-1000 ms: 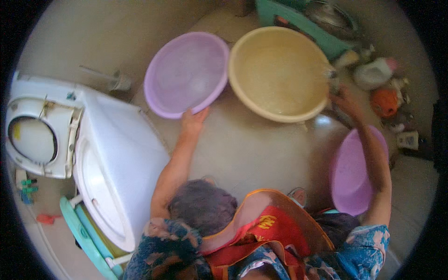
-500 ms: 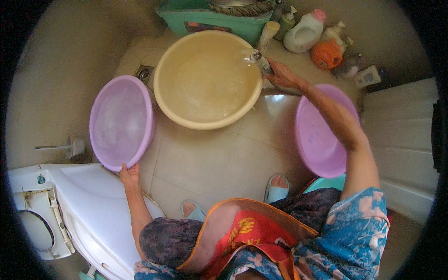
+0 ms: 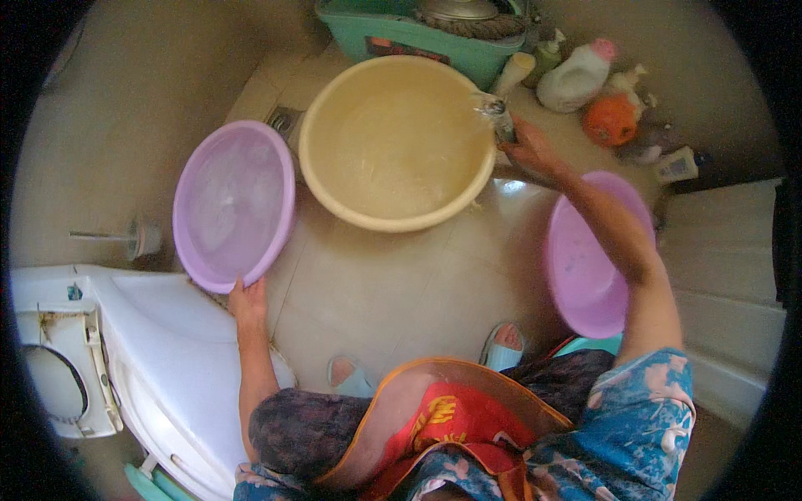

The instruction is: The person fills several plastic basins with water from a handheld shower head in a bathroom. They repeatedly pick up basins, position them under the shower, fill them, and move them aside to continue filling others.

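My left hand (image 3: pixel 248 298) pinches the near rim of a round purple basin (image 3: pixel 288 196) on the left, which has cloudy liquid in it. In the upper middle stands a wide cream-yellow basin (image 3: pixel 393 224) with water inside. My right hand (image 3: pixel 533 149) is closed around a silver metal tap (image 3: pixel 503 119) at that basin's right rim. Splashing water leaves its end and falls into the yellow basin. Below my right forearm sits a second purple basin (image 3: pixel 576 275), partly hidden by the arm.
A green tub (image 3: pixel 376 37) stands behind the yellow basin. Several bottles, among them a white jug (image 3: pixel 575 79) and an orange container (image 3: pixel 610 119), line the right wall. The white toilet (image 3: pixel 159 334) takes up the lower left, and a floor drain (image 3: pixel 282 121) lies between the basins.
The view has shifted, so the basins and bottles appear farther right. Both hands keep their holds, and water still runs into the yellow basin.
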`<act>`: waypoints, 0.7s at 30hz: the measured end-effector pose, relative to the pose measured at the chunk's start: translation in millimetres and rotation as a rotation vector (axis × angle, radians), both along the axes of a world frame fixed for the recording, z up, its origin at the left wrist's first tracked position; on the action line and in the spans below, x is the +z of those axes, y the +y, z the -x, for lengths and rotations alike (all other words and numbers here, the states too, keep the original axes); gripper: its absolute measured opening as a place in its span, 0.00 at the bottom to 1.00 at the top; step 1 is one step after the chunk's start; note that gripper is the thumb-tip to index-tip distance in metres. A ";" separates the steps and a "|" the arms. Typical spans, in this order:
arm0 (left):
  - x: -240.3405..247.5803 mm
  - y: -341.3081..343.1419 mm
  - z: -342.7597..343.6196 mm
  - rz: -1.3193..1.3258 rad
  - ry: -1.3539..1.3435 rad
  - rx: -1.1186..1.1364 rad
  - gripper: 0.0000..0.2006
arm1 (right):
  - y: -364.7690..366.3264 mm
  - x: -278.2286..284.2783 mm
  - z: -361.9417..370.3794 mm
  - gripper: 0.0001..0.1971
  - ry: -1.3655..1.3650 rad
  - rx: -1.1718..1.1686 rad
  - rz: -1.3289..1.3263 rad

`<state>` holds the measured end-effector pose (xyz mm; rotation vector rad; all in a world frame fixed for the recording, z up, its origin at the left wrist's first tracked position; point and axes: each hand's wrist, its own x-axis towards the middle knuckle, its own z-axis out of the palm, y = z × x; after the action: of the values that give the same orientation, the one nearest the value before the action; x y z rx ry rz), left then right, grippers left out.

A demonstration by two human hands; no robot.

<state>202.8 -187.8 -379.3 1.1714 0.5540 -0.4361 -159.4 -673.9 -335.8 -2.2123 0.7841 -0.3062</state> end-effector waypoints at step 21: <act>-1.3 3.2 0.1 0.035 -0.066 -0.116 0.14 | -4.6 11.0 -3.6 0.33 0.035 0.009 0.042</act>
<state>202.7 -184.6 -380.6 1.1836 0.4209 -0.5021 -155.8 -678.5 -324.8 -2.2648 0.7929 -0.2829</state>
